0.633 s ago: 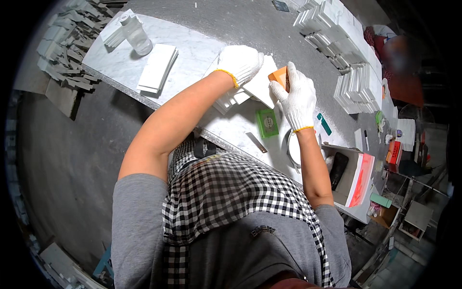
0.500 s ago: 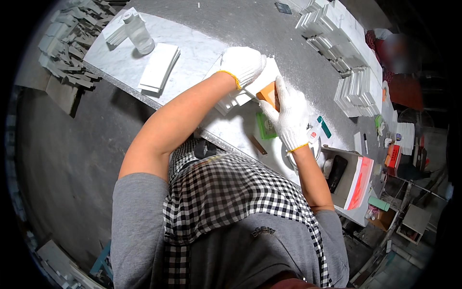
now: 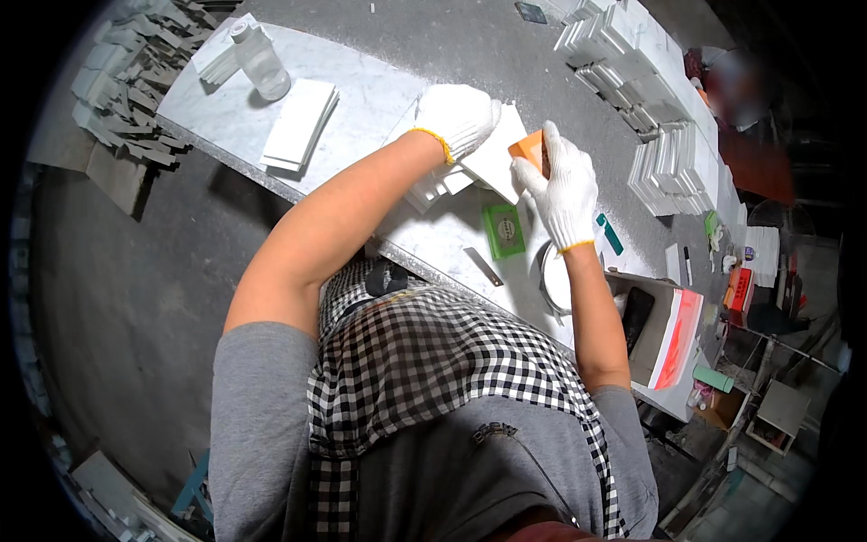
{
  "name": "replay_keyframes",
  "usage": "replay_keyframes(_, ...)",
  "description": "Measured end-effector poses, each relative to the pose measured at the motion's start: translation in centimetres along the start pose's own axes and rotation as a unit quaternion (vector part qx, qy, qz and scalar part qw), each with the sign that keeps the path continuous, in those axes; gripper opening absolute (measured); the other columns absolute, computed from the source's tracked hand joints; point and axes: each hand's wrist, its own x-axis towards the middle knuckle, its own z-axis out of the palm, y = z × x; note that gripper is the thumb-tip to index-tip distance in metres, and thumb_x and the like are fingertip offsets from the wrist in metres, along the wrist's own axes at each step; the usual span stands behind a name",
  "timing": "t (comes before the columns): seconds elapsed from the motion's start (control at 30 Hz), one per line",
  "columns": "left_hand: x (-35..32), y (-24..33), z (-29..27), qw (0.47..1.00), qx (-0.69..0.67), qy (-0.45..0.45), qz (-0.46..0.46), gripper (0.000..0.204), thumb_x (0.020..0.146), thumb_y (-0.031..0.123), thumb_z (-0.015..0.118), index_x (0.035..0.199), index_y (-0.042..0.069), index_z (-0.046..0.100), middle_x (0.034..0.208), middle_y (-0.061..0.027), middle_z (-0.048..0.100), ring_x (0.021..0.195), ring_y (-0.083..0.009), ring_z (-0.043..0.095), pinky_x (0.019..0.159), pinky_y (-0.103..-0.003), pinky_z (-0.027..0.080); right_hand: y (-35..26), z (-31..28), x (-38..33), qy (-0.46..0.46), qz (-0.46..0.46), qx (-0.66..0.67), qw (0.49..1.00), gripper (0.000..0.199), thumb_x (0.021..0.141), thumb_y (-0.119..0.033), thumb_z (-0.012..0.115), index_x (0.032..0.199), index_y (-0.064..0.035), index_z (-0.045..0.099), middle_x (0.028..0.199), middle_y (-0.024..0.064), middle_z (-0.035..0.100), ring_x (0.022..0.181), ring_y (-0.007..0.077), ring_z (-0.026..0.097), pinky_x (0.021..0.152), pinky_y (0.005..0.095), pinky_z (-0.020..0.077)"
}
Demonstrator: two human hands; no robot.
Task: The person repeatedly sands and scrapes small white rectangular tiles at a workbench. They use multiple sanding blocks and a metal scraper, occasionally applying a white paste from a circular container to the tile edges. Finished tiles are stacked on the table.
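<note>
My left hand (image 3: 459,119), in a white knitted glove with a yellow cuff, is closed over the far side of a white tile (image 3: 495,163); its fingertips are hidden. More white pieces (image 3: 440,191) lie beneath that tile. Gripped between the thumb and fingers of my gloved right hand (image 3: 562,185) is an orange block (image 3: 529,150), at the tile's right end. I cannot tell whether the block touches the tile. On the table close to me lie a green square case (image 3: 504,231) with a round label and a short flat metal strip (image 3: 483,266).
A stack of white tiles (image 3: 301,126) and a clear bottle (image 3: 262,65) stand left on the marble-look tabletop (image 3: 361,77). At right are a round white container (image 3: 555,282), a teal tool (image 3: 610,235) and an open box (image 3: 664,339). Tile stacks (image 3: 673,172) line the far right; a person (image 3: 736,86) is beyond.
My right hand has moved to the right with the orange block, uncovering more of the tile and the green case. My left hand stays almost where it was.
</note>
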Motion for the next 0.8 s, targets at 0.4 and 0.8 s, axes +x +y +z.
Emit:
replay_keyframes(0.4,0.0,0.0,-0.3,1.0,0.007,-0.006,0.008,0.055,0.102,0.032,0.036,0.081,0.001,0.075,0.081,-0.0231,0.072,0.073,-0.0394,0.072,0.067,-0.052,0.057,-0.3,-0.4,-0.1,-0.052,-0.026,-0.068,0.996,0.059,0.079,-0.038,0.076,0.123,-0.0024,0.058,0.097,0.0181,0.068,0.086,0.0379,0.066,0.075,0.0482,0.0523)
replay_keyframes(0.8,0.3,-0.1,0.0,1.0,0.002,-0.005,-0.005,0.056,0.103,0.035,0.037,0.08,0.001,0.075,0.077,-0.0214,0.072,0.072,-0.0387,0.072,0.067,-0.052,0.057,-1.9,-1.7,-0.7,-0.142,0.012,-0.118,0.983,0.072,0.085,-0.04,0.075,0.141,-0.0008,0.053,0.111,0.0171,0.068,0.095,0.0353,0.063,0.088,0.0438,0.0499)
